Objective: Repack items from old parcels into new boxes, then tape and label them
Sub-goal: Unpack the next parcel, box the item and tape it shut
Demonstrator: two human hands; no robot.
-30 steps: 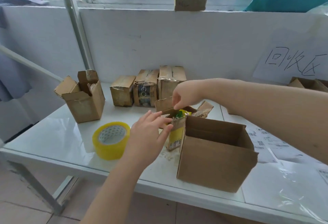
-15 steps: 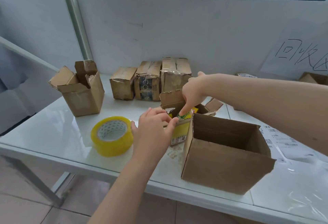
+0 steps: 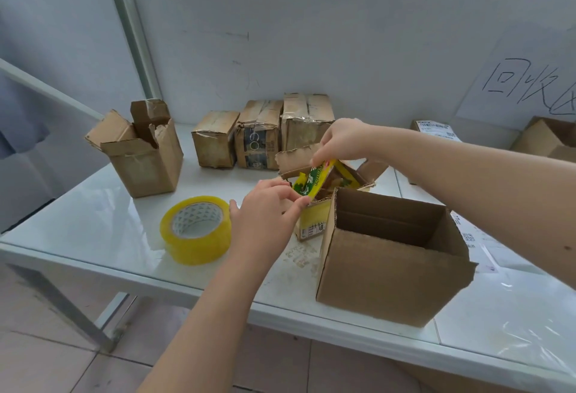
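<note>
- A person's right hand (image 3: 343, 143), fingers bunched, pinches the top edge of a yellow-and-green packet (image 3: 313, 179). The packet stands tilted, partly out of a torn-open old parcel (image 3: 294, 159) near the middle of the white table (image 3: 93, 221).
- The left hand (image 3: 265, 215), fingers curled, grips the parcel's near-left rim, at eight o'clock from the packet. I cannot tell whether it also touches the packet.
- The open new box (image 3: 389, 268) stands just beside the parcel at four o'clock, close to the table's near edge. Nothing shows inside it.
- Risk: the pinch covers only a thin, glossy edge, so the packet could slip and drop back in. It could also snag and tear on the ragged cardboard mouth.
- Risk: the parcel looks light. If the left hand slackens, the pull could lift or tip it toward the yellow tape roll (image 3: 196, 230) at nine o'clock.
- Risk: if the packet swings across too low, it could catch the new box's raised rim and nudge the box toward the table edge.
- One second ago the right fingertips were dipping into the parcel's mouth, and the left fingers lay straighter against its side.
- Half a second ago only the packet's tip showed. Now far more of it is out, and the right hand is higher.
- The left hand stays on the same rim. The tape roll, the new box and the three sealed parcels (image 3: 265, 134) at twelve o'clock have not moved.
</note>
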